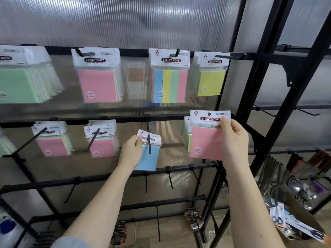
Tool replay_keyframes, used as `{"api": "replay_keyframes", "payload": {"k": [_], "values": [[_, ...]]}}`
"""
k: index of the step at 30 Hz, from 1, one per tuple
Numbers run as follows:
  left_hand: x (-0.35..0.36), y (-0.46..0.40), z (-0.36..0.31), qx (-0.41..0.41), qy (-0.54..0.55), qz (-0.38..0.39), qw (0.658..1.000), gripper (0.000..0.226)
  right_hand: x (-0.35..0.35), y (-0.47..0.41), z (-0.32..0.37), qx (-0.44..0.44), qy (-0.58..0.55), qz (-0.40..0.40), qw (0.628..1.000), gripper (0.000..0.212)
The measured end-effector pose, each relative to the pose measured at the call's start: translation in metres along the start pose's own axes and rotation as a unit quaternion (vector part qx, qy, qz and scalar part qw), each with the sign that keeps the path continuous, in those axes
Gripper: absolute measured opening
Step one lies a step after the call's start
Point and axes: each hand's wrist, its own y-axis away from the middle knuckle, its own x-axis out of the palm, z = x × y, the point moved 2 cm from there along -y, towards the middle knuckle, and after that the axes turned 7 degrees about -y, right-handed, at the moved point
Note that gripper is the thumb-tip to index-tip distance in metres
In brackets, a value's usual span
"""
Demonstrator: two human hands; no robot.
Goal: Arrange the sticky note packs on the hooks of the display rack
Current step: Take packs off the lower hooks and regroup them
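Black metal display rack (100,178) fills the frame, crossbars running left to right at several heights, hooks projecting toward the camera. Behind it, a ribbed translucent wall panel (125,20), grey-white, with soft reflections. Right of frame: black uprights and diagonal braces (279,97) of an adjoining rack.

Top row, left to right: green packs (19,83) fanned thickly at the upper left edge; pink packs (97,77); a four-colour striped pack (170,77); yellow packs (211,76). Middle row, left: two hooks each carrying pink-fronted packs (53,140) (101,140).

Left hand (130,151), centre of frame: fingers and thumb pinch the white header card of a blue sticky note pack (148,156). Pack is tilted; a hook (149,144) of the middle bar crosses in front of its header. Whether the hook passes through the hang hole: cannot tell.

Right hand (232,140), centre right: thumb on the front, fingers curled behind, gripping a pink sticky note pack (206,140) by its right edge. Pack is upright, in front of other packs already hanging at the right end of the middle bar.

Lower bars: bare hooks (170,179). Bottom centre: small clip-like items (193,219), blurred. Lower right: a cardboard box (304,219) with mixed packaged goods, metal utensils (270,169) hanging above. Wood-toned floor (141,231) below.
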Motion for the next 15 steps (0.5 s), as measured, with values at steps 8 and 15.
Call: {"api": "replay_keyframes", "payload": {"k": [8,15], "values": [[-0.024,0.043,-0.01,0.029,-0.064,0.021,0.997,0.041,-0.011,0.009,0.017,-0.039,-0.026,0.023,0.999,0.033],[-0.036,0.069,-0.029,0.03,-0.123,0.007,0.992,0.039,-0.025,0.012,0.027,-0.025,-0.036,0.053,0.998,0.034]]}}
